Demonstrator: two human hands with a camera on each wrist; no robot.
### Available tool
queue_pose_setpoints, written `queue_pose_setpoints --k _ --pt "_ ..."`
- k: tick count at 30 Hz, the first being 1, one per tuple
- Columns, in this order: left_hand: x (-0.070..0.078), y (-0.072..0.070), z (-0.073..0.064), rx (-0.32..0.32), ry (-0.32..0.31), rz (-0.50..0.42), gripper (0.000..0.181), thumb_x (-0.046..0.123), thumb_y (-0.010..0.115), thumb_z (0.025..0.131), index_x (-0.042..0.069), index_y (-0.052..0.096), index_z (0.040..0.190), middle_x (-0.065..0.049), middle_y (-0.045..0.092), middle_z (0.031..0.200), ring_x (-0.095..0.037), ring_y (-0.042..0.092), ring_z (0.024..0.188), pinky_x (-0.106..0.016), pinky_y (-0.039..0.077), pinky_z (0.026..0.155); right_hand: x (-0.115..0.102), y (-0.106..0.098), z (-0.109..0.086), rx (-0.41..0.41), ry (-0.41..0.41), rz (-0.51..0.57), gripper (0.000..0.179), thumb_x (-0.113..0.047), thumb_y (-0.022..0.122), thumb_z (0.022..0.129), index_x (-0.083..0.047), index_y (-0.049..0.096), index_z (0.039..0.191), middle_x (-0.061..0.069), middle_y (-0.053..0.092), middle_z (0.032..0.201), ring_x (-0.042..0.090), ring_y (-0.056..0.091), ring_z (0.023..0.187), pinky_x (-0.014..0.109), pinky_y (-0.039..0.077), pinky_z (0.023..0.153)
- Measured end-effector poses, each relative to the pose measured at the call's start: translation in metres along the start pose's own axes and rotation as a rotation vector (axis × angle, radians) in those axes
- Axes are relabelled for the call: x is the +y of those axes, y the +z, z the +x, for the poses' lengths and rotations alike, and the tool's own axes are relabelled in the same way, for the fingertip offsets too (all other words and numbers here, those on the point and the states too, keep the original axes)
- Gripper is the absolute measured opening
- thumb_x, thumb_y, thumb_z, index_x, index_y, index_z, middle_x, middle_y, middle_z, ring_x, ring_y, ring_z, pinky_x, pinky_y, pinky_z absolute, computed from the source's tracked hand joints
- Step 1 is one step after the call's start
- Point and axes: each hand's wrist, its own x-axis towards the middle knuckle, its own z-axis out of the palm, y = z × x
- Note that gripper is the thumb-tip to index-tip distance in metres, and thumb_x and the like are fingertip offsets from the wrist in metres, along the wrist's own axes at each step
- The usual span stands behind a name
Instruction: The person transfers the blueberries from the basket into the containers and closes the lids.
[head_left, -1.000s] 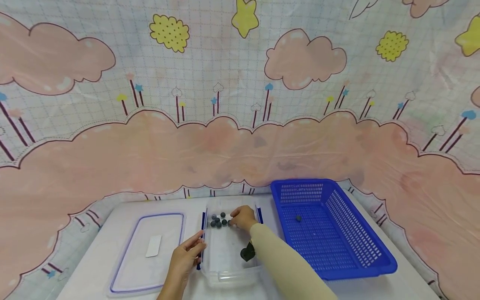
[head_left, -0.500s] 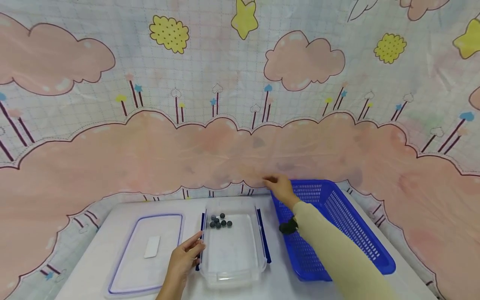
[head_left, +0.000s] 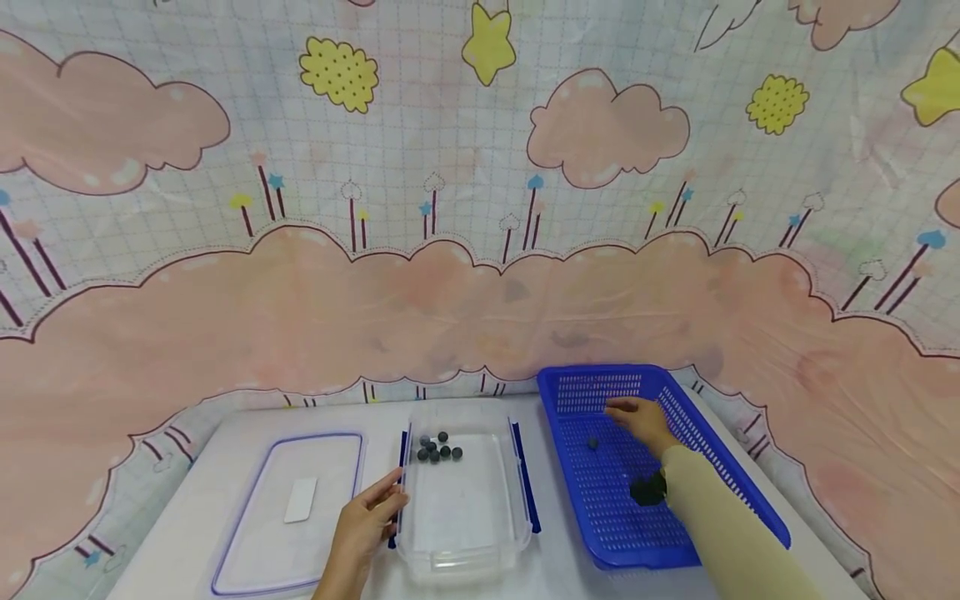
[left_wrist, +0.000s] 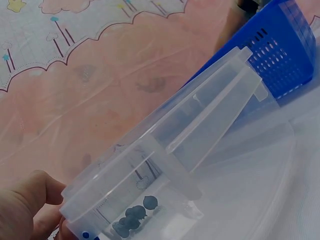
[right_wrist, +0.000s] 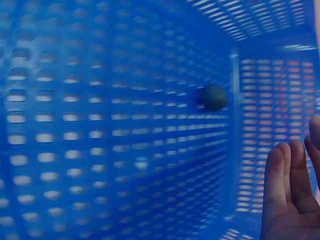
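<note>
My left hand [head_left: 367, 514] grips the left side of a clear plastic box [head_left: 459, 554]; in the left wrist view its thumb [left_wrist: 37, 192] lies at the box's rim. Several dark round balls [head_left: 434, 456] sit together at the far left inside the box. Over the blue plastic basket [head_left: 551, 475] hangs my right hand [head_left: 641, 421], fingers extended, with nothing seen in them. A single dark ball [right_wrist: 214, 97] lies on the basket floor, apart from the fingers [right_wrist: 275, 175]. Part of the right hand is cut off at that view's edge.
A clear lid with a blue rim [head_left: 238, 533] lies flat on the white table [head_left: 180, 500], left of the box, with a white label [head_left: 301, 500] on it. Behind the table hangs a patterned cloth [head_left: 450, 317]. Blue clips [head_left: 527, 483] stick out at the box's sides.
My right hand has left the balls in the box and moved right, over the basket. The ball it was touching stays in the box. The left hand keeps its hold.
</note>
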Motion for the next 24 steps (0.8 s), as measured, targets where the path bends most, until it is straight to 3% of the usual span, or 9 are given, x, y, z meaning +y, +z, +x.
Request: queue_pose_setpoints --k 11,16,24 --pt "-0.002 -0.001 -0.001 0.007 0.0 -0.009 0.049 0.006 0.072 0.085 0.004 0.06 0.133 0.009 0.066 0.09 -0.005 0.056 0.076 -0.02 0.049 0.057 0.018 0.026 -0.004 -0.075 0.061 -0.09 0.038 -0.012 0.068 0.09 0.005 0.064 0.124 0.026 0.06 0.129 0.046 0.051 0.123 0.063 0.038 0.103" --pt "-0.003 -0.001 0.0 0.01 0.003 0.009 0.049 0.008 0.072 0.086 0.004 0.061 0.133 0.008 0.066 0.092 -0.007 0.056 0.078 -0.021 0.05 0.058 0.02 0.03 -0.004 -0.081 0.078 -0.112 0.036 -0.007 0.072 0.086 0.005 0.067 0.119 0.023 0.066 0.12 0.042 0.056 0.117 0.06 0.041 0.101" --pt "-0.004 0.001 0.002 0.021 0.006 0.013 0.049 0.008 0.073 0.085 0.005 0.061 0.133 0.007 0.067 0.093 -0.008 0.055 0.077 -0.021 0.05 0.057 0.02 0.032 -0.006 -0.085 0.035 -0.158 0.028 0.0 0.073 0.082 0.006 0.071 0.109 0.019 0.07 0.106 0.031 0.064 0.099 0.051 0.05 0.09"
